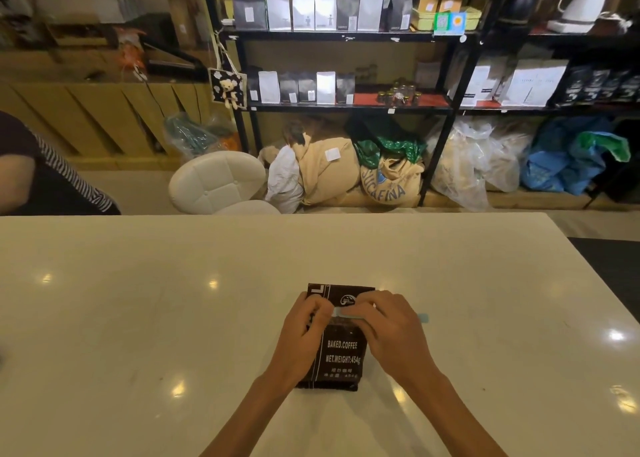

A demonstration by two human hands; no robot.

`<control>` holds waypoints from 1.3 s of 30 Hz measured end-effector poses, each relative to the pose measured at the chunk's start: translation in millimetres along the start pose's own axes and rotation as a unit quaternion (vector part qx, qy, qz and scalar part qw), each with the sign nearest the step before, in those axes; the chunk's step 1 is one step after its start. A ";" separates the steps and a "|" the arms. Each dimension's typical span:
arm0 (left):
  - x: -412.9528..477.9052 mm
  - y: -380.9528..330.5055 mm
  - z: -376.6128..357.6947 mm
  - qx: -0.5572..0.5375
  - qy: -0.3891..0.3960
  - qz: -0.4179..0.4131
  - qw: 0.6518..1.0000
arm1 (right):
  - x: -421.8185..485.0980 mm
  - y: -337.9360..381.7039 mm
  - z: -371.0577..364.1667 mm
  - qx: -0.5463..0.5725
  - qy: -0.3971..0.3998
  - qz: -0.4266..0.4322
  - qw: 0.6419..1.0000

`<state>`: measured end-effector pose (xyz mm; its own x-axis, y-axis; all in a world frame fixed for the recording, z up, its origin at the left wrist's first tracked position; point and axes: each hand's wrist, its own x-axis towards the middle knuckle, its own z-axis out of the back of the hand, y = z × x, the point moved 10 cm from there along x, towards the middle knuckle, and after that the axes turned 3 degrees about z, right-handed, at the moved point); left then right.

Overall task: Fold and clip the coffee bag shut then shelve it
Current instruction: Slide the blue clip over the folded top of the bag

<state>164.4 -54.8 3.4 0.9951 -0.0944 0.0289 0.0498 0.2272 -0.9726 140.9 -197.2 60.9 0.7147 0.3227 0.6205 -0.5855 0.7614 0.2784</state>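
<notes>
A dark brown coffee bag, printed "BAKED.COFFEE NET.WEIGHT:454g", lies flat on the white table in front of me, its top end pointing away. A pale blue clip runs across the bag near the fold; most of it is hidden under my fingers and only its right end sticks out. My left hand grips the bag's left side at the fold. My right hand presses on the clip and the bag's right side. The black shelves stand beyond the table.
The shelves hold rows of white, grey and brown bags and small jars. Sacks and plastic bags lie on the floor below. A white stool stands behind the table. Another person's striped sleeve shows at left.
</notes>
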 end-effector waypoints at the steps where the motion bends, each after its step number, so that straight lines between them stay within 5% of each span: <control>1: -0.5 -1.5 0.5 0.003 -0.007 -0.006 1.000 | 0.7 3.1 -3.0 0.006 0.008 0.005 1.000; 7: 0.9 3.5 11.6 0.054 -0.066 -0.004 0.996 | -10.1 -21.9 0.5 -0.021 0.039 -0.046 0.998; 12: -1.1 5.6 6.1 0.028 -0.040 0.007 0.999 | -17.5 -29.8 14.5 -0.019 0.002 -0.054 0.998; 21: -1.0 -0.4 8.6 0.017 -0.070 0.006 0.997 | -33.4 -51.7 4.8 0.178 0.036 -0.188 0.965; 39: 7.2 -2.3 2.3 0.053 -0.050 -0.009 0.997 | -44.7 -50.6 5.6 0.256 0.009 -0.226 0.940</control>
<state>171.6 -53.8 6.4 0.9972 -0.0041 0.0740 0.0712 0.3286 -0.9418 136.5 -253.3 23.1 0.9382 0.0445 0.3432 -0.3250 0.4536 0.8298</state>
